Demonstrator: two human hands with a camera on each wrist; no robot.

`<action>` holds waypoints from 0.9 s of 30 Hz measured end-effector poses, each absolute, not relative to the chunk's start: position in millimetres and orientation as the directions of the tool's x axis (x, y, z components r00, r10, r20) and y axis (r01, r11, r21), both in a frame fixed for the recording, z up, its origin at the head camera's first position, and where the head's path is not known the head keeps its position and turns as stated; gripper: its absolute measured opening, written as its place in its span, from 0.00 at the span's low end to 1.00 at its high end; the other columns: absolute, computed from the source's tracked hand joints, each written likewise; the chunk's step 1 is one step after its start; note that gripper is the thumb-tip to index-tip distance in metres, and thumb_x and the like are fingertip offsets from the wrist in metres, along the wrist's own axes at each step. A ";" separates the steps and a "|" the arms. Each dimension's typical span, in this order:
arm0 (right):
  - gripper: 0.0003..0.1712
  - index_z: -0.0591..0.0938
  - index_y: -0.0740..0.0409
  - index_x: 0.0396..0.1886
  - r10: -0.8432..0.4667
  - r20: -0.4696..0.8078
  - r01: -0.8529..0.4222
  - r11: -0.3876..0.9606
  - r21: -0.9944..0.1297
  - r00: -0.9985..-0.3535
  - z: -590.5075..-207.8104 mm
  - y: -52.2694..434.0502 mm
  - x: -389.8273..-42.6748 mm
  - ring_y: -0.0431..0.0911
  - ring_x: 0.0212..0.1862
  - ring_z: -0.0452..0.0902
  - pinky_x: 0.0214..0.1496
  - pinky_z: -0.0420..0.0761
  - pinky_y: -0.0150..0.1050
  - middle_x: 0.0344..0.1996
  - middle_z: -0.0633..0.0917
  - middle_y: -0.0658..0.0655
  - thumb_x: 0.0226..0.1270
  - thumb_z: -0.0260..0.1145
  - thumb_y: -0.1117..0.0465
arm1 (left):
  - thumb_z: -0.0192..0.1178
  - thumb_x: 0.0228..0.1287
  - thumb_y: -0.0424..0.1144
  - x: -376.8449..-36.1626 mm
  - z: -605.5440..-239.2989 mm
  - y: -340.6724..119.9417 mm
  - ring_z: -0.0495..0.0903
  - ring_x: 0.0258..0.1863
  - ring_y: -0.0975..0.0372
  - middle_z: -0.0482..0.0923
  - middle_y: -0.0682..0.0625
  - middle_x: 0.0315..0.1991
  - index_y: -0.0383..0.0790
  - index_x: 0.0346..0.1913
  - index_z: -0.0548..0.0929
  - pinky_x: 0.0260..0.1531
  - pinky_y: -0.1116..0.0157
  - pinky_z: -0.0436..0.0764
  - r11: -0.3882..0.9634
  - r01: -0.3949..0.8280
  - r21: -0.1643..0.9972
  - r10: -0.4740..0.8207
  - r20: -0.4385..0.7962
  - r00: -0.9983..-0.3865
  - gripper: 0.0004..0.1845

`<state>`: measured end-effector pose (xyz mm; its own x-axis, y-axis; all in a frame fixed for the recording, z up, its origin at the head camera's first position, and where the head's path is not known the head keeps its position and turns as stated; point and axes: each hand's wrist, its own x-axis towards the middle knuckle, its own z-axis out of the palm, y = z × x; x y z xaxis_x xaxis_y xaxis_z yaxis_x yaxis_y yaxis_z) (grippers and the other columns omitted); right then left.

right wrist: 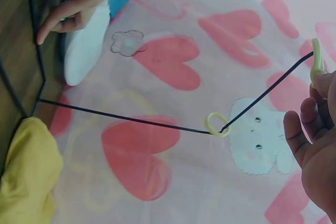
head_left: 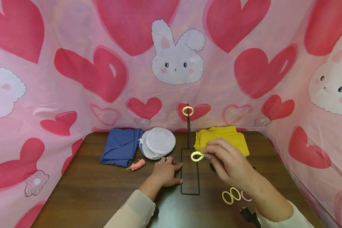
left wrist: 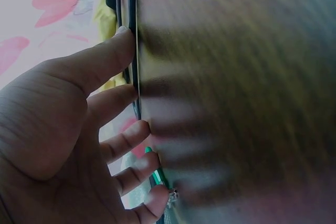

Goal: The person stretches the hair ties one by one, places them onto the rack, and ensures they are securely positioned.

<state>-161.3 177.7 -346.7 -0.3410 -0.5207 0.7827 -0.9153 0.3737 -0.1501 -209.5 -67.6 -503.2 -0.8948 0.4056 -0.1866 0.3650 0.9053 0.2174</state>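
A black wire stand [head_left: 190, 177] has a rectangular base flat on the brown table [head_left: 102, 196] and a thin upright rod. One pale yellow ring [head_left: 187, 110] hangs at the rod's top, also visible in the right wrist view as the ring on the rod [right wrist: 216, 124]. My right hand [head_left: 207, 154] pinches a second pale yellow ring [head_left: 197, 156] beside the rod, above the base. My left hand [head_left: 171, 167] lies flat on the table, fingers straight, thumb touching the base's left wire [left wrist: 132, 35].
Two yellow rings [head_left: 231, 195] and a pink ring [head_left: 245, 197] lie at the front right. Behind are a blue cloth [head_left: 120, 147], white round pads [head_left: 158, 142], a yellow cloth [head_left: 222, 141] and a pink tassel [head_left: 137, 164]. Pink heart fabric [head_left: 74, 79] walls the table.
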 end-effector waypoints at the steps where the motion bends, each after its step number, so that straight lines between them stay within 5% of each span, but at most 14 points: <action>1: 0.16 0.86 0.60 0.46 -0.518 0.788 -0.917 0.371 -0.145 -0.334 -344.9 176.5 -160.9 0.46 0.46 0.78 0.56 0.74 0.28 0.44 0.84 0.54 0.83 0.57 0.54 | 0.70 0.58 0.67 -209.2 -503.0 -67.7 0.68 0.59 0.50 0.71 0.50 0.61 0.65 0.73 0.76 0.49 0.48 0.71 0.905 0.366 0.217 0.406 -0.186 -0.895 0.39; 21: 0.20 0.87 0.58 0.46 -0.476 0.786 -0.883 0.433 -0.181 -0.395 -344.4 173.4 -179.4 0.47 0.45 0.80 0.52 0.77 0.28 0.44 0.84 0.54 0.83 0.56 0.49 | 0.71 0.57 0.68 -210.4 -507.2 -67.6 0.68 0.60 0.50 0.71 0.50 0.61 0.66 0.73 0.76 0.50 0.47 0.72 0.906 0.364 0.215 0.405 -0.189 -0.895 0.39; 27: 0.22 0.87 0.57 0.48 -0.456 0.749 -0.839 0.488 -0.241 -0.480 -349.5 174.5 -193.0 0.47 0.46 0.82 0.54 0.77 0.28 0.45 0.85 0.53 0.82 0.56 0.45 | 0.70 0.57 0.69 -211.3 -508.3 -68.4 0.67 0.59 0.51 0.71 0.51 0.61 0.67 0.73 0.76 0.49 0.48 0.72 0.906 0.368 0.210 0.407 -0.188 -0.894 0.39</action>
